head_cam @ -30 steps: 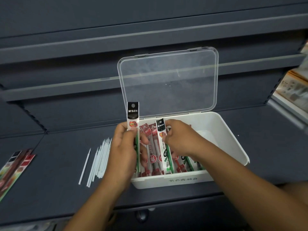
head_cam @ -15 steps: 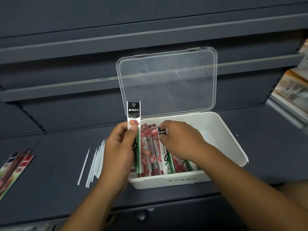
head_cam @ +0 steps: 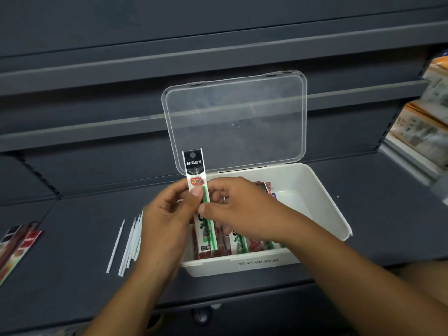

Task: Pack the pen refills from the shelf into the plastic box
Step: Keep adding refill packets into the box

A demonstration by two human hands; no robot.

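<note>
A white plastic box [head_cam: 322, 204] with a clear lid [head_cam: 237, 120] raised stands on the dark shelf. Several packed pen refills [head_cam: 242, 244] in red and green packets lie in its left part. My left hand [head_cam: 167, 214] pinches a green refill packet [head_cam: 197, 180] with a black M&G top, held upright over the box's left end. My right hand [head_cam: 242, 209] reaches across the box and grips the same packet lower down with thumb and fingers.
Several thin white refill tubes [head_cam: 131, 243] lie on the shelf left of the box. More packets [head_cam: 17, 248] sit at the far left edge. Stacked printed goods [head_cam: 426, 127] fill the right. An upper shelf ledge [head_cam: 97, 127] runs behind.
My right hand has let go of the packet it pressed into the box and moved left onto the packet in my left hand. My left hand stayed in place.
</note>
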